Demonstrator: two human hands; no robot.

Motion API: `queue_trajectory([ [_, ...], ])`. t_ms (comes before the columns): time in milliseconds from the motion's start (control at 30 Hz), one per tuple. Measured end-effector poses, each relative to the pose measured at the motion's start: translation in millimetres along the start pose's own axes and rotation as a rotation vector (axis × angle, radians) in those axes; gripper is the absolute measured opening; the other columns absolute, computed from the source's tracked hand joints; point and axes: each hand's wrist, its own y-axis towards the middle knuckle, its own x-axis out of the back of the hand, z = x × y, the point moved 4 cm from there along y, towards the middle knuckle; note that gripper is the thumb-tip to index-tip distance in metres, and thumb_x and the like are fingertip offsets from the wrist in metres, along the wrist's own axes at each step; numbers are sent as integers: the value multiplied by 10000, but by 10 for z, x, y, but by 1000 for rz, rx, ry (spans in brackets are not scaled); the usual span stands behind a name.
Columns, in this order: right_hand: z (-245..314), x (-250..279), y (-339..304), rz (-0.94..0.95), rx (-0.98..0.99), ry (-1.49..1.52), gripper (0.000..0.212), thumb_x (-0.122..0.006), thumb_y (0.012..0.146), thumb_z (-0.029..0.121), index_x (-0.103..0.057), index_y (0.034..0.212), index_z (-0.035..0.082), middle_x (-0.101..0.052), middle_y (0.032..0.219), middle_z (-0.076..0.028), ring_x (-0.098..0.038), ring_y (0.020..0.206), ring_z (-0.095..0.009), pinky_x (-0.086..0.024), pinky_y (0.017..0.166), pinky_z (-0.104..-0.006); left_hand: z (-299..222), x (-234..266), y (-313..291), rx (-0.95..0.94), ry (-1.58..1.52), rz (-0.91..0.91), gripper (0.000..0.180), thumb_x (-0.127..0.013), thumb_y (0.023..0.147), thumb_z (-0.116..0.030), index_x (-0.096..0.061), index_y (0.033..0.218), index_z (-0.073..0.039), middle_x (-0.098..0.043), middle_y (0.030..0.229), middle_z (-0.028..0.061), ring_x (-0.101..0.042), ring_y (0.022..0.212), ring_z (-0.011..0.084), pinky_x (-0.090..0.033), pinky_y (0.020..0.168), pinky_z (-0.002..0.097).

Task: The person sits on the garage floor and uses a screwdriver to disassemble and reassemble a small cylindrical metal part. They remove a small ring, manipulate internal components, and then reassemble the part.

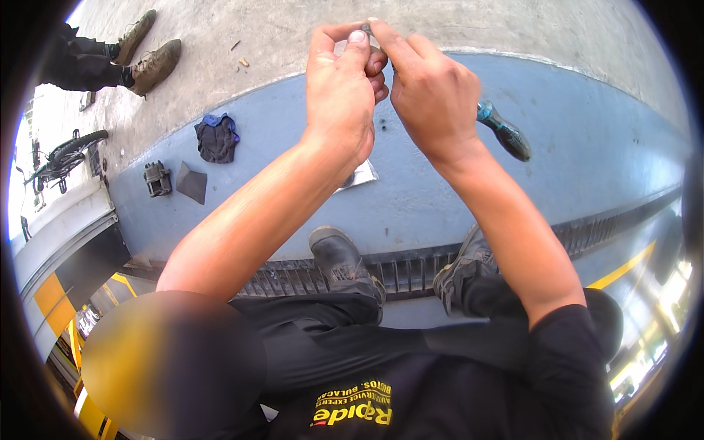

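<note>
Both my hands are raised together at the top of the view, fingertips meeting. My left hand (339, 92) pinches a small dark metal piece (367, 29) between thumb and index finger, its other fingers curled. My right hand (434, 92) is closed beside it, index fingertip against the same piece; its thumb and remaining fingers are mostly hidden. The piece is too small to name. Just right of my right wrist shows a black and teal screwdriver-like handle (507, 136), seemingly on the floor; its other end is hidden behind the hand.
On the blue-painted floor (293, 213) to the left lie a metal caliper-like part (157, 179), a grey sheet (191, 183) and a dark cloth (216, 139). White paper (364, 174) shows below my hands. A slotted drain (411, 275) passes my boots. Another person's shoes (155, 67) stand upper left.
</note>
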Motion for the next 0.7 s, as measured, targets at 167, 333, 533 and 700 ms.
queue_trajectory([
  [167,-47,-107,10,-1,5,-7,572,-670,822,73,-679,1358,271,-609,733,-10,-646,593,-240,-494,503,-372,54,2,45,-14,10,-19,147,-448,1120,-186,-472,1234,-98,-534,827,14,-438,707,91,-417,627,283],
  [333,-32,-72,35,44,-15,49,458,-680,855,154,-685,1309,210,-679,796,-59,-710,631,-267,-542,518,-377,65,8,62,-16,19,-21,175,-438,1122,-188,-456,1271,-98,-530,847,13,-436,709,92,-428,637,287],
  [533,-56,-124,20,60,-64,71,443,-663,865,155,-685,1300,230,-678,795,-51,-711,646,-273,-544,529,-386,108,11,78,-18,29,-7,173,-439,1122,-197,-456,1263,-99,-533,849,14,-439,716,89,-428,641,285],
  [700,-69,-157,-14,86,-132,102,573,-587,843,13,-678,1335,293,-658,789,-39,-661,669,-282,-521,565,-415,133,58,108,-5,45,21,172,-452,1116,-192,-456,1257,-94,-534,814,15,-431,689,83,-413,620,281],
])
